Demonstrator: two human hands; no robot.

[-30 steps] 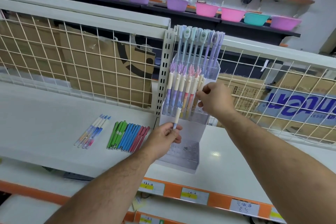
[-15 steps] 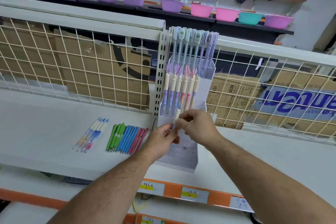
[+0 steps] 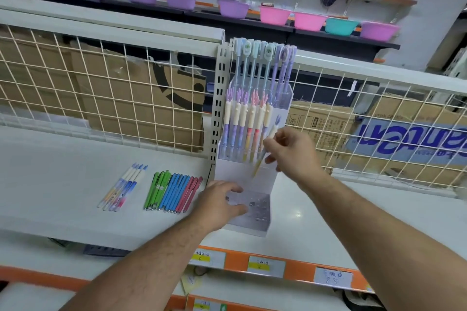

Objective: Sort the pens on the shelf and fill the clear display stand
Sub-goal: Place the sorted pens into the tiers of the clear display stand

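Nearest the camera, the left hand (image 3: 222, 206) lies with loose, spread fingers against the low front tier of the clear stand (image 3: 252, 228), gripping nothing. It is probably there to steady the stand while it is filled. Just above those fingers, the right hand (image 3: 293, 151) pinches one pen (image 3: 273, 132) between thumb and fingertips. The pen is tilted, cap up and tip angled down toward the open slot at the right end of the middle row (image 3: 249, 129), a slant that looks set for dropping it in beside its matching cream-capped neighbours. Behind that row, taller pens (image 3: 262, 68) fill the back tier.

Well left of the left fingers, unsorted stock waits flat on the shelf (image 3: 63, 184): a few fade-coloured pens (image 3: 121, 188) and a tight band of green, blue and red ones (image 3: 173, 192), grouped by colour, seemingly for the empty front tier. Beyond everything stand a wire grid (image 3: 101, 88) and a far shelf of bowls (image 3: 233, 9).

Half a second ago both hands met on this pen in front of the stand. Now the right alone carries it, higher and nearer the row, and the left has dropped to the base.
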